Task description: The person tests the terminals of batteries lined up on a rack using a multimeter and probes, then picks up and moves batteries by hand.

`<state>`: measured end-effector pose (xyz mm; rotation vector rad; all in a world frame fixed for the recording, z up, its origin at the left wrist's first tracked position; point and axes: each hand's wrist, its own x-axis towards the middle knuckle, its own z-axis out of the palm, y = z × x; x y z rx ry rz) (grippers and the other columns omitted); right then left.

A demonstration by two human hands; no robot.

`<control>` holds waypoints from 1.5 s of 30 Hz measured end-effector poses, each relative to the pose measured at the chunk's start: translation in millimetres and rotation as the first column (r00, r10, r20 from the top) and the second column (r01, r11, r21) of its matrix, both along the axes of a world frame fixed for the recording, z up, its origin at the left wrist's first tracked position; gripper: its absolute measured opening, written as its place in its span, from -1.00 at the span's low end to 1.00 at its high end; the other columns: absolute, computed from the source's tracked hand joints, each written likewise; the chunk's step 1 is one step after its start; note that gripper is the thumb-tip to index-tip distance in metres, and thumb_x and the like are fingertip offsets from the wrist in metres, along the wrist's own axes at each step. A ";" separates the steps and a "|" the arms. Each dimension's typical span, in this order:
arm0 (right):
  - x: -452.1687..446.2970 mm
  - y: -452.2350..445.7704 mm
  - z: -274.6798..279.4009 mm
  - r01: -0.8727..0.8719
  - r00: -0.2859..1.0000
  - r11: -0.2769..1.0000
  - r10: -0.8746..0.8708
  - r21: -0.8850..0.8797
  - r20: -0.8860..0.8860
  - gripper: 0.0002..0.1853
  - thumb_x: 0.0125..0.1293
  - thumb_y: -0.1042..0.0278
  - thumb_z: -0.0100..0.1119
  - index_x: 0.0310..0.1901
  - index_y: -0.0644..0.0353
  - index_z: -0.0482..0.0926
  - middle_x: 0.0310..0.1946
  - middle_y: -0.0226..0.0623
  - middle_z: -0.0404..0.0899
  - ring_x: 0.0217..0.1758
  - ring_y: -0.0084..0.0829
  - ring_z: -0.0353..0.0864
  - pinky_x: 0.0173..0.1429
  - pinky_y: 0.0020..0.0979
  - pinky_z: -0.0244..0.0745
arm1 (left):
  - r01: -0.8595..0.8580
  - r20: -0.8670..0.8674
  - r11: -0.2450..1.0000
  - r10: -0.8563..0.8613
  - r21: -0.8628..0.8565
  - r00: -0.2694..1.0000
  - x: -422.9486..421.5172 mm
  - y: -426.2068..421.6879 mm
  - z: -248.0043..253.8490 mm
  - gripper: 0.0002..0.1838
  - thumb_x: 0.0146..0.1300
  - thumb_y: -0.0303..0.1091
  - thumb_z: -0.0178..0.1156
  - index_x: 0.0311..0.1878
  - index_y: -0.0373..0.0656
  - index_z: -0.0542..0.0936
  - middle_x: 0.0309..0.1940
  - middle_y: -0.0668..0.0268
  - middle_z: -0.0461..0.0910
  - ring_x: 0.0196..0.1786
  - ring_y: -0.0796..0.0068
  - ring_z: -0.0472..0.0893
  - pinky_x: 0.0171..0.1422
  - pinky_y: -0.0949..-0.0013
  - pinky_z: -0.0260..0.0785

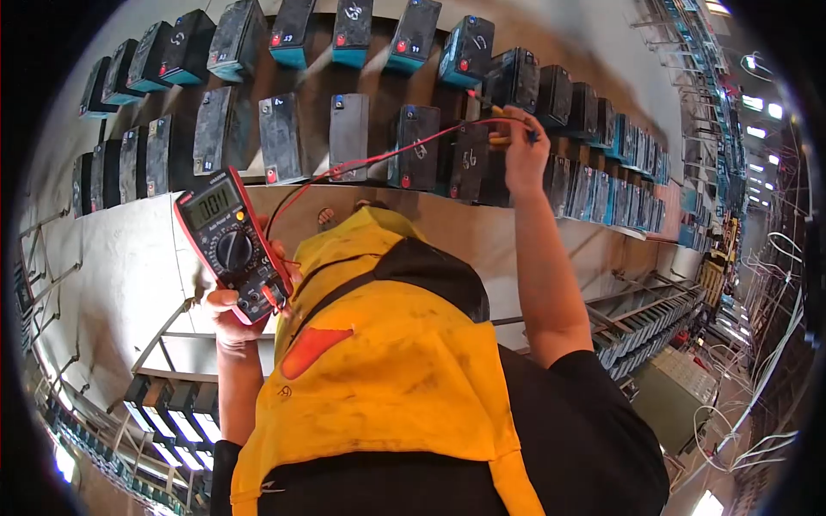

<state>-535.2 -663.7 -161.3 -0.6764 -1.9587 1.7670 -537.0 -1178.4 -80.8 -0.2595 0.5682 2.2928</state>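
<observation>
My left hand (225, 316) is closed around a red-and-black digital multimeter (231, 245), its lit screen facing up with digits showing. A red and a black test lead (379, 158) run from the meter across to my right hand (527, 155). That hand is closed around the test probes (499, 112), which point left over the batteries. Whether a tip touches a terminal is too small to tell. Beneath and beside the probes stand dark batteries with blue bases, such as one battery (467, 50) with a red terminal and white marking, and another battery (514, 79).
Two long rows of upright batteries, including a grey battery (348, 138), stand on a bench (594, 225) in front of me. More batteries (176, 408) sit on a rack at lower left. A metal rack (654, 322) stands at right. Loose wires (757, 404) hang at far right.
</observation>
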 end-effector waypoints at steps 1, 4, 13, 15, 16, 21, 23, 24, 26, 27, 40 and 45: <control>-3.9 12.3 -2.5 -0.001 0.999 1.000 0.002 0.024 -0.032 -0.71 0.79 0.24 0.19 0.25 0.24 0.75 0.04 -0.19 0.88 -0.26 -0.36 0.88 -0.21 -0.33 0.80 | 0.001 -0.001 1.000 -0.001 -0.017 1.000 -3.2 4.9 3.8 0.30 0.03 -0.21 0.53 0.81 -0.37 0.07 0.25 -0.17 0.61 0.16 -0.26 0.76 -0.22 -0.10 0.92; 2.4 24.4 9.5 0.073 0.995 0.997 -0.072 -0.015 0.066 -0.70 0.79 0.23 0.20 0.25 0.25 0.75 0.05 -0.16 0.88 -0.24 -0.35 0.89 -0.23 -0.34 0.80 | -0.007 -0.006 0.999 0.006 -0.048 1.000 -8.2 19.9 11.1 0.30 0.02 -0.19 0.52 0.82 -0.33 0.07 0.28 -0.14 0.59 0.17 -0.23 0.76 -0.26 -0.03 0.90; 77.2 0.3 -17.4 -0.007 0.988 0.993 0.025 -0.120 0.152 -0.62 0.80 0.12 0.19 0.30 0.29 0.69 0.14 -0.15 0.85 -0.19 -0.41 0.87 -0.16 -0.35 0.80 | 0.041 -0.030 0.999 -0.042 -0.018 0.999 -34.6 38.4 12.1 0.31 0.05 -0.24 0.53 0.82 -0.33 0.00 0.32 -0.16 0.56 0.24 -0.35 0.73 -0.18 -0.17 0.93; 83.2 -4.7 -16.3 -0.016 0.985 0.996 0.031 -0.086 0.170 -0.62 0.80 0.12 0.19 0.31 0.29 0.69 0.15 -0.14 0.85 -0.19 -0.41 0.87 -0.12 -0.36 0.81 | 0.057 -0.044 0.997 -0.059 -0.051 0.997 -38.6 39.4 14.3 0.31 0.05 -0.22 0.54 0.81 -0.35 0.01 0.33 -0.17 0.57 0.25 -0.37 0.73 -0.19 -0.15 0.93; 84.9 -6.6 -16.1 -0.021 0.983 0.997 0.033 -0.069 0.179 -0.61 0.79 0.12 0.20 0.32 0.29 0.68 0.16 -0.14 0.84 -0.18 -0.42 0.87 -0.10 -0.36 0.81 | 0.071 -0.049 0.996 -0.074 -0.063 0.996 -40.9 40.8 16.2 0.31 0.05 -0.22 0.54 0.81 -0.35 0.01 0.32 -0.17 0.57 0.24 -0.36 0.73 -0.19 -0.13 0.93; 88.9 -16.3 -11.1 0.026 0.988 0.997 -0.016 -0.066 0.155 -0.60 0.78 0.07 0.21 0.24 0.28 0.72 0.10 -0.18 0.86 -0.26 -0.51 0.82 -0.15 -0.41 0.72 | 0.127 -0.045 0.987 -0.132 -0.095 0.990 -42.3 48.3 24.2 0.30 0.06 -0.21 0.53 0.81 -0.36 0.02 0.31 -0.18 0.57 0.25 -0.31 0.75 -0.18 -0.09 0.94; 91.0 -19.4 -11.5 0.025 0.990 0.997 -0.015 -0.071 0.139 -0.61 0.79 0.08 0.21 0.24 0.28 0.72 0.09 -0.18 0.86 -0.27 -0.51 0.82 -0.16 -0.42 0.72 | 0.124 -0.044 0.988 -0.128 -0.094 0.991 -39.6 49.2 25.6 0.28 0.04 -0.24 0.50 0.80 -0.38 0.03 0.29 -0.20 0.58 0.24 -0.31 0.75 -0.15 -0.09 0.92; 92.2 -19.9 -12.5 0.023 0.992 0.997 -0.014 -0.075 0.123 -0.62 0.79 0.09 0.21 0.25 0.28 0.72 0.10 -0.18 0.86 -0.27 -0.51 0.82 -0.16 -0.42 0.72 | 0.119 -0.043 0.989 -0.123 -0.092 0.991 -38.4 49.2 26.2 0.28 0.03 -0.25 0.48 0.80 -0.38 0.03 0.28 -0.21 0.59 0.24 -0.31 0.75 -0.14 -0.09 0.92; 93.7 -19.6 -14.5 0.028 0.994 0.997 -0.019 -0.077 0.111 -0.63 0.79 0.12 0.21 0.25 0.29 0.72 0.10 -0.18 0.85 -0.27 -0.50 0.82 -0.17 -0.42 0.72 | 0.118 -0.027 0.989 -0.121 -0.093 0.992 -37.2 48.2 27.3 0.28 0.02 -0.26 0.48 0.80 -0.38 0.04 0.28 -0.20 0.59 0.23 -0.31 0.75 -0.15 -0.10 0.92; 93.6 -19.1 -15.5 0.034 0.993 0.996 -0.025 -0.078 0.117 -0.64 0.79 0.14 0.21 0.25 0.29 0.72 0.11 -0.18 0.85 -0.26 -0.50 0.82 -0.17 -0.42 0.72 | 0.117 -0.016 0.989 -0.119 -0.093 0.993 -36.4 47.7 27.5 0.28 0.02 -0.27 0.47 0.80 -0.37 0.04 0.28 -0.20 0.59 0.23 -0.32 0.75 -0.15 -0.10 0.92; 92.2 -16.7 -16.6 0.000 0.986 0.999 0.008 -0.053 0.167 -0.57 0.78 0.01 0.21 0.29 0.25 0.71 0.15 -0.16 0.85 -0.21 -0.49 0.85 -0.14 -0.41 0.76 | 0.118 0.023 0.991 -0.117 -0.062 0.993 -28.5 47.5 25.3 0.27 0.05 -0.27 0.52 0.80 -0.33 0.06 0.32 -0.14 0.59 0.27 -0.32 0.75 -0.11 -0.14 0.93; 87.7 -15.5 -13.4 0.019 0.986 0.998 -0.009 -0.060 0.167 -0.57 0.78 0.02 0.21 0.30 0.25 0.71 0.15 -0.17 0.85 -0.19 -0.48 0.86 -0.14 -0.40 0.77 | 0.125 0.022 0.989 -0.123 -0.077 0.992 -28.1 51.7 28.7 0.27 0.04 -0.25 0.53 0.80 -0.33 0.07 0.32 -0.12 0.59 0.26 -0.31 0.75 -0.12 -0.10 0.93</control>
